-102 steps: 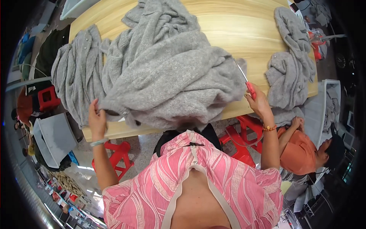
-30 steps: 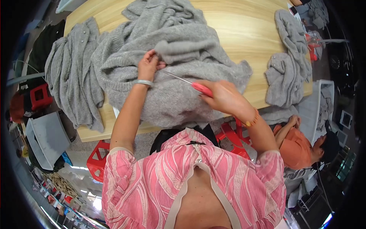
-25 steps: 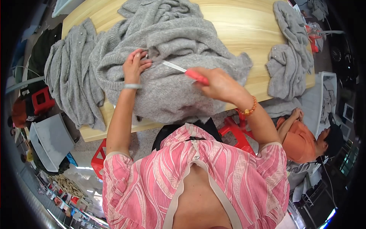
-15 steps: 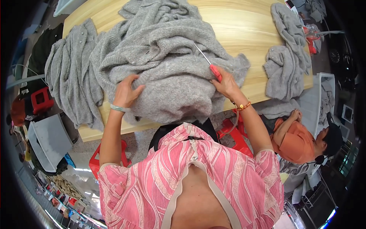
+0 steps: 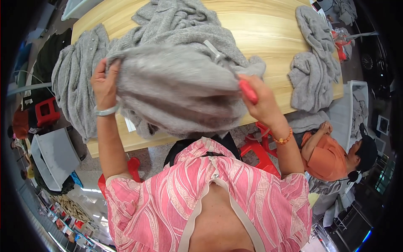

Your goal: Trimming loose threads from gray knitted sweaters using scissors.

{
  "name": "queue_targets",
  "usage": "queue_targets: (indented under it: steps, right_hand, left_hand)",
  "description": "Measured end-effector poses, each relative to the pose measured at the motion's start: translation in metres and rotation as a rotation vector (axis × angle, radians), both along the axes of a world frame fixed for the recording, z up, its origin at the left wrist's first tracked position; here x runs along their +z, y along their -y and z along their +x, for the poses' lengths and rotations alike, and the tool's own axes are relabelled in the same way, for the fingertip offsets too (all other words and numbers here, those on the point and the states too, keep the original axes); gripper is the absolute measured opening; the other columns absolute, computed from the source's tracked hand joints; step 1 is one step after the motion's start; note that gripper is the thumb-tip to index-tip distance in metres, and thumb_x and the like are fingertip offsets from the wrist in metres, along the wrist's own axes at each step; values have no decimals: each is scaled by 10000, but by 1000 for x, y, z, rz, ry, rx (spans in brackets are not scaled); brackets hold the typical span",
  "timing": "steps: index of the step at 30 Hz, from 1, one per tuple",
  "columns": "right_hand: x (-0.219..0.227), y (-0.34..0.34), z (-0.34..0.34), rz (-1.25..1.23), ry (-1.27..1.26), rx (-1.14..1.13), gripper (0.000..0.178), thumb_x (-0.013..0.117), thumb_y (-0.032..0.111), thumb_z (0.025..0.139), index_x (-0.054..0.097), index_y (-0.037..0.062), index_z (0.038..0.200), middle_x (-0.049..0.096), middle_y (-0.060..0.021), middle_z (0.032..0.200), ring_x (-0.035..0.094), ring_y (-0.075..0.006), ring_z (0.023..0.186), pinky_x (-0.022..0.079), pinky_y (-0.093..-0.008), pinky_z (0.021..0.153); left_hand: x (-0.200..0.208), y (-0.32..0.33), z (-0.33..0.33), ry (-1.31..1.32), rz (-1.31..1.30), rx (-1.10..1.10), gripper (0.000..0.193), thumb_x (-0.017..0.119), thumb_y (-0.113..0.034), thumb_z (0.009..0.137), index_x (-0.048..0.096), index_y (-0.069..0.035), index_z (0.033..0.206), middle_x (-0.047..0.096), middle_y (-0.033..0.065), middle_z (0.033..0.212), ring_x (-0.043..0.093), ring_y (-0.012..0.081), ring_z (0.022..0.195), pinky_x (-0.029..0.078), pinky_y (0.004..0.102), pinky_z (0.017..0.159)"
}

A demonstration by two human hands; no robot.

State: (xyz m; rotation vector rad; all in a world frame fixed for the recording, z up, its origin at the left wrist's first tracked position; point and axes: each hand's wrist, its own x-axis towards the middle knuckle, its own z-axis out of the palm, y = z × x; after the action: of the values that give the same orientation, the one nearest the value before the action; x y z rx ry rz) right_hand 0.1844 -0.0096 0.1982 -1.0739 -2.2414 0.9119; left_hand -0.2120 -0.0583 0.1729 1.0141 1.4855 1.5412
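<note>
A grey knitted garment (image 5: pixel 176 84) is stretched between my hands above the table, blurred by motion. My left hand (image 5: pixel 105 82) is closed on its left edge, thumb and fingers pinching the knit. My right hand (image 5: pixel 262 101) is closed around the red handle of a thin tool (image 5: pixel 248 91); the metal shaft is hidden now. That hand is also at the garment's right edge; whether it pinches the fabric I cannot tell. A white label (image 5: pixel 213 49) shows on the knit near the tool. More grey knitwear (image 5: pixel 176 19) lies heaped behind.
Another grey knit pile (image 5: pixel 82 80) lies at the table's left, and more grey knits (image 5: pixel 312 80) at its right edge. A co-worker in an orange top (image 5: pixel 325 155) sits at the right. Red stools (image 5: pixel 260 155) stand below the wooden table (image 5: pixel 260 25).
My left hand has moved left and up and closed on the garment's edge. The garment has been lifted and spread. My right hand has shifted slightly right and down with the tool.
</note>
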Motion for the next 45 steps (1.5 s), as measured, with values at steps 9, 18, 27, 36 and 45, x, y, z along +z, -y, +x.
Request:
queue_targets:
  steps: [9, 18, 27, 36, 45]
  right_hand:
    - [-40, 5, -6, -254, 330, 68, 426, 638, 154, 831, 530, 74, 1235, 600, -209, 1104, 579, -386, 997, 471, -417, 839]
    - [-19, -15, 6, -130, 464, -12, 375, 638, 188, 841, 553, 58, 1182, 628, -221, 945, 593, -405, 883, 476, -444, 759]
    - [-30, -40, -56, -159, 608, 194, 314, 606, 257, 838, 597, 65, 1086, 630, -214, 756, 608, -400, 749, 469, -480, 689]
    - [-23, -35, -150, 37, 480, 415, 227, 585, 220, 818, 610, 49, 964, 636, -218, 744, 623, -398, 736, 481, -491, 675]
    - [3, -16, -96, -206, 613, 334, 310, 589, 183, 787, 581, 46, 1064, 639, -210, 757, 624, -395, 766, 479, -481, 703]
  left_hand:
    - [-45, -9, 72, -992, 75, -55, 345, 660, -139, 814, 580, -37, 1134, 596, 162, 1134, 545, 333, 1084, 405, 408, 958]
    - [-127, -70, 129, -1398, -54, -393, 531, 579, -409, 848, 481, -187, 1320, 391, 63, 1425, 284, 310, 1346, 116, 638, 1069]
    - [-154, -78, 130, -1471, -211, -557, 504, 528, -468, 858, 511, -225, 1300, 430, 14, 1391, 325, 299, 1317, 47, 704, 1042]
    - [-164, -52, 56, -393, 98, -375, 572, 595, -106, 865, 362, -105, 1387, 416, 163, 1372, 550, 334, 1107, 473, 426, 918]
    - [-125, -21, 28, 381, -162, 64, 530, 487, -107, 942, 248, -25, 1408, 346, 188, 1408, 574, 293, 1079, 512, 395, 885]
